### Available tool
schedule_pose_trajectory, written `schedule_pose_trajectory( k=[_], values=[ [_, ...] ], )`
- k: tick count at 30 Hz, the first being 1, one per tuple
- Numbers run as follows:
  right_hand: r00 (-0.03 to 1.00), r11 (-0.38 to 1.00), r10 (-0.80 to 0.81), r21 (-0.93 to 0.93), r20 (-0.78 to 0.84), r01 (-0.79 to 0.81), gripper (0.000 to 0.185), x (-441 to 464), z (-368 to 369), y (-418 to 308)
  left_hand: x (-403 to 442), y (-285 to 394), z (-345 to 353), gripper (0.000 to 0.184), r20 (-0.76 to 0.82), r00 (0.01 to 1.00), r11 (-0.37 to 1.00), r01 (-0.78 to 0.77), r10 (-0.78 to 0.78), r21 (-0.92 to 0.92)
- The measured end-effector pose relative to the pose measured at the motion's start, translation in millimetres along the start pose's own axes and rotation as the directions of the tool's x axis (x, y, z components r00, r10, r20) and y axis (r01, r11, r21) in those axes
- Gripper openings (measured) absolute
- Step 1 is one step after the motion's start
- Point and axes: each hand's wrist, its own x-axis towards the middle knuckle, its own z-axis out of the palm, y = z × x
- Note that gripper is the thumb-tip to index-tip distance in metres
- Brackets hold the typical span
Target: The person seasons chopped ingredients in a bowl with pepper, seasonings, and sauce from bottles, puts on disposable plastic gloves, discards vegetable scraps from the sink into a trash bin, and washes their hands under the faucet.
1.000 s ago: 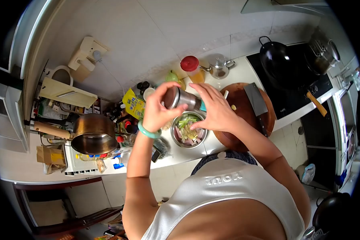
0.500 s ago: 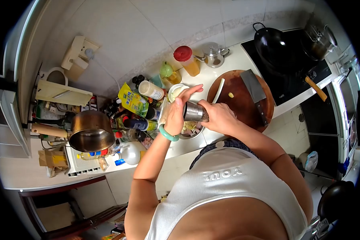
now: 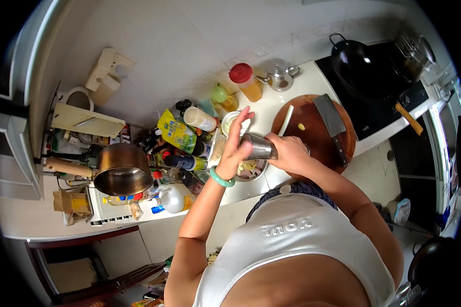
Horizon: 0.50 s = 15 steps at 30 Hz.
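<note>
My right hand [image 3: 291,155] wraps around a metal pepper grinder [image 3: 261,148], which lies nearly sideways in the air. The palm of my left hand [image 3: 235,152], fingers stretched out, is against or very near the grinder's metal end; a green bangle [image 3: 222,178] circles that wrist. Below both hands a bowl [image 3: 257,178] holds pale food pieces, partly hidden by the hands. Behind the left hand stands a small white bowl [image 3: 229,116] with something pale in it.
A round chopping board [image 3: 312,148] carries a cleaver [image 3: 330,116], a white stalk [image 3: 287,119] and a small yellowish piece. Bottles and a yellow pouch [image 3: 175,131] crowd the left, beside a saucepan [image 3: 122,171]. A wok [image 3: 351,61] sits on the black hob at right.
The view has shifted slightly. The right hand still grips the grinder, now a little more tilted; the left hand has turned, its fingers pointing more upward.
</note>
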Motion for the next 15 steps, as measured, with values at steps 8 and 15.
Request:
schedule_pose_trajectory(
  k=[8, 15],
  values=[
    [0.979, 0.981, -0.158, 0.091, -0.129, 0.170, 0.097, 30, 7, 2, 28, 55, -38, 0.052, 0.063, 0.994, 0.840, 0.039, -0.087, 0.541],
    [0.968, 0.932, 0.087, 0.362, -0.234, 0.003, 0.074, 15, -30, 21, 85, 56, -146, 0.050, -0.183, 0.982, 0.596, 0.176, -0.048, 0.783]
  ],
)
